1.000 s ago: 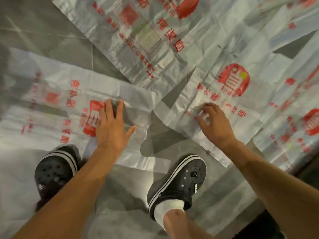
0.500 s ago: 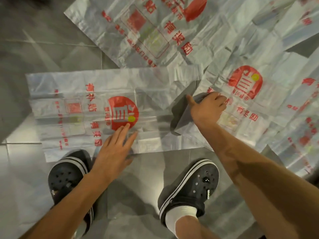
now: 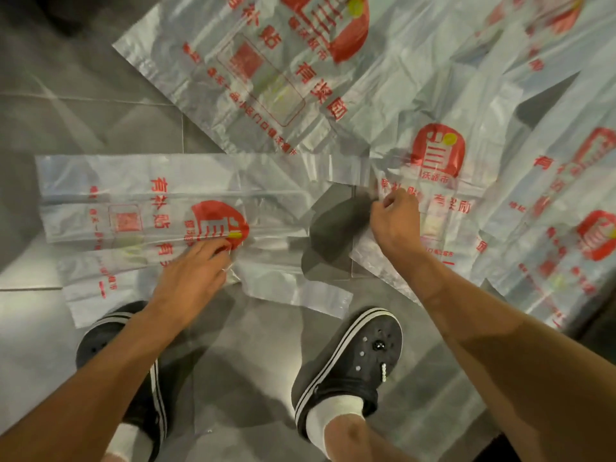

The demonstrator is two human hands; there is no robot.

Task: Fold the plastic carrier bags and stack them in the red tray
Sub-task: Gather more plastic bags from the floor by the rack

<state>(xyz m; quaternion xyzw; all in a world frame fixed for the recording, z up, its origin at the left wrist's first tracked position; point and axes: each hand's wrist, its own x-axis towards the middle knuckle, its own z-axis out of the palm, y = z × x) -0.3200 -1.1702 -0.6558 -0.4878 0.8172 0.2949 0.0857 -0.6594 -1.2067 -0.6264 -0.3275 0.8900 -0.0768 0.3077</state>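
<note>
The bag being folded (image 3: 140, 201) lies flat on the floor at nine o'clock of the feet; the left hand (image 3: 191, 276) pinches its near edge, the right hand (image 3: 395, 223) pinches its handle end at three o'clock. The film looks slippery, so a slack pinch could let the fold spring open. No red tray is in view.

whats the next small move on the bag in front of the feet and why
Probably fold the near edge up further: the left hand pinches the bag at its near edge, the right hand pinches its handle end, and the near part lies unfolded.
</note>
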